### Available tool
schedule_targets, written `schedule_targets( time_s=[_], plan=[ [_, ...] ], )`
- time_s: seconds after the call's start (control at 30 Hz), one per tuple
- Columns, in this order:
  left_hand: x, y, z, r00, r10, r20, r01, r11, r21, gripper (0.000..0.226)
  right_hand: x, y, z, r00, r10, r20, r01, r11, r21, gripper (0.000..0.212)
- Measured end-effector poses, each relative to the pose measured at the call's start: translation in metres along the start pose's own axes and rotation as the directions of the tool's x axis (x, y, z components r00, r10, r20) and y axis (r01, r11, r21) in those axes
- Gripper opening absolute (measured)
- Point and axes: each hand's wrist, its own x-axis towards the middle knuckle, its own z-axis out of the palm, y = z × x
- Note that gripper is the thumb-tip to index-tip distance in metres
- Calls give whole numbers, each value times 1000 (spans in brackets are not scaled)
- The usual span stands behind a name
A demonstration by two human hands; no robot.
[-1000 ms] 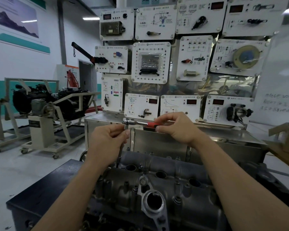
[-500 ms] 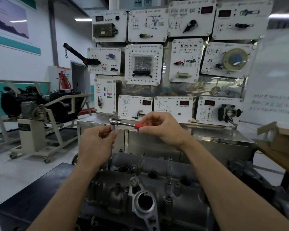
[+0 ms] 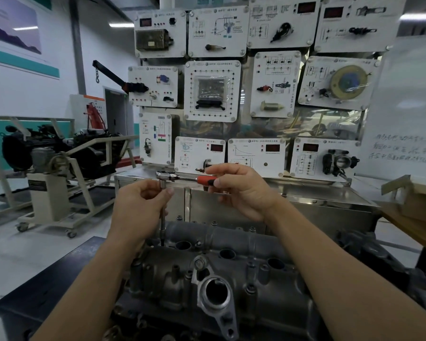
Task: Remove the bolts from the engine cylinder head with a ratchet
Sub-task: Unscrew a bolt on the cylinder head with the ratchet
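Note:
A grey engine cylinder head (image 3: pixel 231 271) lies in front of me on a dark bench. A ratchet (image 3: pixel 182 177) with a red handle is held level above its far left corner, and a long extension bar (image 3: pixel 162 217) runs straight down from the ratchet's head into a hole in the cylinder head. My left hand (image 3: pixel 138 205) pinches the top of the extension bar just under the ratchet head. My right hand (image 3: pixel 241 190) grips the red handle. Several bolts (image 3: pixel 263 267) stand on the cylinder head. The extension's lower tip is hidden in the hole.
A steel cabinet (image 3: pixel 305 205) with white training panels (image 3: pixel 212 91) stands right behind the cylinder head. An engine on a wheeled stand (image 3: pixel 52 168) is on the floor at the left. A wooden table edge (image 3: pixel 413 217) juts in from the right.
The handle end in my right hand has moved a little to the right relative to the ratchet head. My left hand keeps its hold at the top of the extension. The camera has shifted slightly.

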Motion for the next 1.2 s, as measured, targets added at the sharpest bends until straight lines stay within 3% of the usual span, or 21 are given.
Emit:
schedule_targets(
  time_s=[0.1, 0.17, 0.37, 0.57, 0.7, 0.8, 0.87, 1.0, 1.13, 1.2],
  plan=[
    [0, 2, 0, 998, -30, 47, 33, 997, -64, 6, 6, 8, -8, 977, -25, -213, -1, 992, -123, 18],
    [-1, 4, 2, 996, -35, 76, 40, 996, -74, 5, 11, 13, -10, 959, -67, -275, -5, 968, -253, 16],
    [0, 4, -2, 991, -65, 117, 78, 991, -113, 3, 17, 19, -7, 925, -237, -298, 46, 847, -530, 20],
    [-3, 8, -3, 980, -65, 189, 73, 997, -34, 20, 8, 11, -2, 912, -273, -305, 32, 791, -611, 14],
    [-7, 11, 0, 998, -33, 48, 33, 999, 14, 19, 1, -12, 10, 928, -287, -237, 30, 692, -721, 14],
    [-6, 9, 4, 1000, -22, 9, 22, 999, 24, 19, -6, -46, 14, 982, -154, -112, -23, 491, -871, 12],
    [-5, 8, 6, 1000, -22, 16, 22, 1000, 17, 15, -11, -73, 22, 999, -30, 16, 25, 347, -937, 15],
    [-3, 6, 8, 1000, 3, 27, -5, 996, 92, 9, -20, -91, 57, 976, 50, 210, 191, 253, -948, 24],
    [-3, 6, 7, 1000, 3, 15, -5, 997, 83, 9, -12, -96, 67, 969, 85, 233, 210, 217, -953, 25],
    [-3, 6, 4, 999, -23, 31, 22, 999, 26, 7, -1, -100, 58, 967, 154, 202, 180, 148, -972, 19]
  ],
)
